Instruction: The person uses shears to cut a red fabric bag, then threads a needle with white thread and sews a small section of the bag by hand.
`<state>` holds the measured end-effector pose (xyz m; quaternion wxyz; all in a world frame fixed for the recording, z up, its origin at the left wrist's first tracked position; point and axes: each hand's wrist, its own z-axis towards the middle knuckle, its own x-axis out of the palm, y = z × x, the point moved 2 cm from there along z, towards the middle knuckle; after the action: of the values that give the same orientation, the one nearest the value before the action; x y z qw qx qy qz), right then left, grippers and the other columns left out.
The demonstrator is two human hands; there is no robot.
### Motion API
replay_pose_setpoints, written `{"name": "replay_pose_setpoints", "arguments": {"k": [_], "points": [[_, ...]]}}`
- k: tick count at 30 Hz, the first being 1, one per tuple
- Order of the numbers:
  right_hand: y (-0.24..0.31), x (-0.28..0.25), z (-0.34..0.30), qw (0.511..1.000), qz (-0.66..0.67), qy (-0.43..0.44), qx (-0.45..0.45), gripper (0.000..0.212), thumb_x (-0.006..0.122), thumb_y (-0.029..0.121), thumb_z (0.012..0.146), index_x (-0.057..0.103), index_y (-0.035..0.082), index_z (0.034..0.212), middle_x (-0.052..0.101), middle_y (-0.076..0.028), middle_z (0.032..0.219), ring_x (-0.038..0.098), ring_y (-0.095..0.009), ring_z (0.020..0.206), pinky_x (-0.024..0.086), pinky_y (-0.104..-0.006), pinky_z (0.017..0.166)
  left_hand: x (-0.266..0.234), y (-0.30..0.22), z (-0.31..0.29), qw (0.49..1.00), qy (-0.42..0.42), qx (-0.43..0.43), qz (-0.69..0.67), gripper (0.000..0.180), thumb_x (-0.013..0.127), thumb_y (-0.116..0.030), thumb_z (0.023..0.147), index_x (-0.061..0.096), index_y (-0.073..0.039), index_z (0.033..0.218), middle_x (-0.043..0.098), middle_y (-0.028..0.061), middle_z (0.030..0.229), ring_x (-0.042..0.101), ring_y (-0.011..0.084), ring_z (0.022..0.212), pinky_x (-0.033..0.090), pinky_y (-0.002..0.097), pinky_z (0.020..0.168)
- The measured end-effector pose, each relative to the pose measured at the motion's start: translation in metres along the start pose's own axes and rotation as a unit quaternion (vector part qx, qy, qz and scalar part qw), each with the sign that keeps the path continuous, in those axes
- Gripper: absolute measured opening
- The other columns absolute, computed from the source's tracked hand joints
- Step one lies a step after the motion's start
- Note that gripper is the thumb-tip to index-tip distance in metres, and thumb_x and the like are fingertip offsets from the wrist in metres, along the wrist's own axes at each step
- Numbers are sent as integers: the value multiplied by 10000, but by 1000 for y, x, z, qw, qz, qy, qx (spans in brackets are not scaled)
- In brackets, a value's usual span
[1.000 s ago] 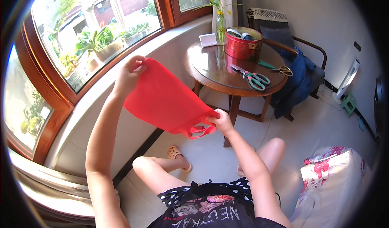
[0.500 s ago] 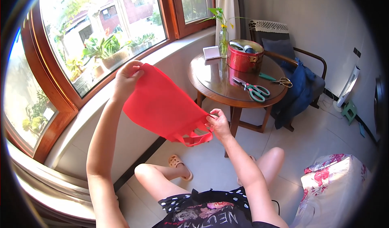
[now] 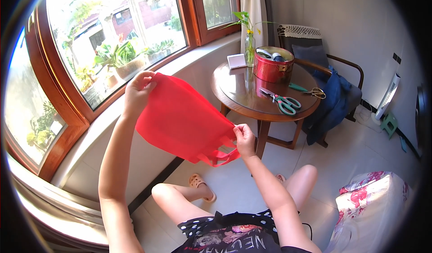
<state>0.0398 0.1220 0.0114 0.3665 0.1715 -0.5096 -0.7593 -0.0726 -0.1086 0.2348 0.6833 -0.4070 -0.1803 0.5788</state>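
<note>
Red cloth bag (image 3: pixel 182 120) hangs stretched in the air between both hands: the left hand (image 3: pixel 137 88) pinches its upper corner, the right hand (image 3: pixel 244 138) is clamped on the edge by its handles. Beyond, on the round worktop (image 3: pixel 243 91), a red tin (image 3: pixel 272 68) at the far edge holds spools, with green-handled scissors (image 3: pixel 281 101) near the right edge.

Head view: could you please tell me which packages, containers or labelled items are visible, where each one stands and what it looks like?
Red round metal tin: far side of the round wooden table, open, holding small items.
Small white flat box: on the windowsill left of the tin, rectangular.
Red fabric tote bag: held up between left hand and right hand, plain.
</note>
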Motion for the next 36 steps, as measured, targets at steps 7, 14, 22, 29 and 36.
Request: {"name": "replay_pose_setpoints", "arguments": {"k": [7, 14, 22, 29, 36], "points": [[40, -32, 15, 997, 5, 83, -2, 103, 573, 51, 733, 498, 34, 665, 525, -1, 576, 465, -37, 512, 381, -192, 457, -24, 58, -21, 981, 16, -157, -111, 207, 494, -9, 742, 526, -29, 945, 575, 89, 837, 558, 134, 747, 469, 246, 669], [93, -69, 24, 976, -129, 97, -146, 107, 565, 13, 735, 462, 18, 704, 521, -37, 619, 461, -68, 545, 387, -203, 502, 13, 95, -74, 907, 187, -246, -286, 488, 602, -142, 715, 408, -54, 1153, 488, 91, 1083, 467, 186, 999, 386, 320, 844], [129, -90, 23, 943, -216, 162, -196, 118, 548, -29, 731, 437, 12, 728, 535, -80, 723, 497, -119, 601, 415, -215, 556, 66, 120, -132, 894, 203, -196, -348, 985, 737, -203, 544, 114, -91, 1300, 372, 123, 1207, 356, 205, 1105, 298, 348, 916], [133, -118, 23, 937, -246, 177, -174, 120, 514, -42, 749, 415, 25, 741, 526, -76, 786, 476, -104, 675, 403, -207, 623, 78, 103, -154, 940, 200, -88, -262, 905, 751, -77, 536, 219, -164, 1263, 293, 112, 1258, 314, 233, 1148, 296, 372, 938], [140, -127, 34, 950, -203, 224, -82, 104, 485, -36, 772, 412, 35, 753, 492, -56, 787, 446, -87, 698, 381, -189, 665, 53, 62, -142, 939, 341, 40, -26, 558, 736, -75, 550, 478, -136, 1041, 307, 119, 1241, 400, 281, 1069, 423, 346, 824]]}}
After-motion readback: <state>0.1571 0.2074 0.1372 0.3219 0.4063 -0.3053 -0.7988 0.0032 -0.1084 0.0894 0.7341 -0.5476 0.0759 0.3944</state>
